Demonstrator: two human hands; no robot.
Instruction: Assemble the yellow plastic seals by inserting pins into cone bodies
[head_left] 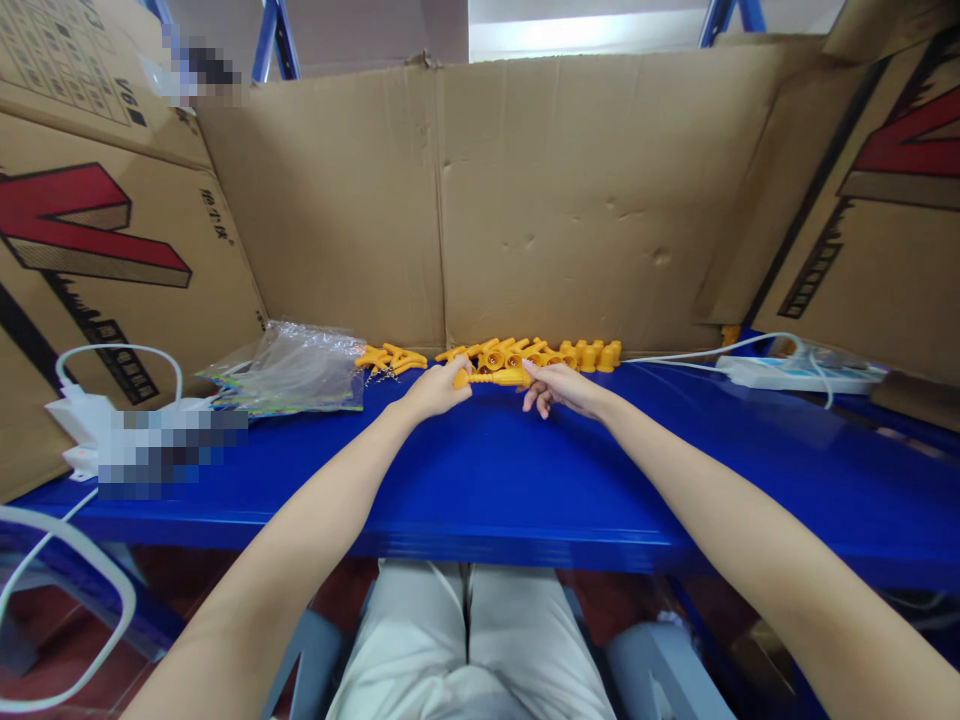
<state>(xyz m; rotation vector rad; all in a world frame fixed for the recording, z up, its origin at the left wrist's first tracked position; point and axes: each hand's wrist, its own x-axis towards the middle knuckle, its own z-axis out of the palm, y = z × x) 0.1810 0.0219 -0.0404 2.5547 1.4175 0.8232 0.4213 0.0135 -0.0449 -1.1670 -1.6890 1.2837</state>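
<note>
A yellow plastic piece (pixel 502 377) with a ribbed narrow section and a wider right part is held level above the blue table, between my two hands. My left hand (pixel 441 390) is closed on its left end. At its right end, my right hand (pixel 556 386) grips with thumb and index finger, while the other fingers curl loosely below. Just behind the hands lie yellow cup-ended parts (pixel 517 356) in a row, partly hidden by the held piece. To their right, more yellow parts (pixel 596 355) stand upright. Yellow branched pieces (pixel 391 356) lie in a pile at the left.
Small dark metal bits (pixel 382 377) lie by the pile. Clear plastic bags (pixel 296 365) are stacked farther left, near a white charger (pixel 84 425) with a cable. A white power strip (pixel 799 375) sits at right. Cardboard walls (pixel 555 200) enclose the blue table (pixel 510 480).
</note>
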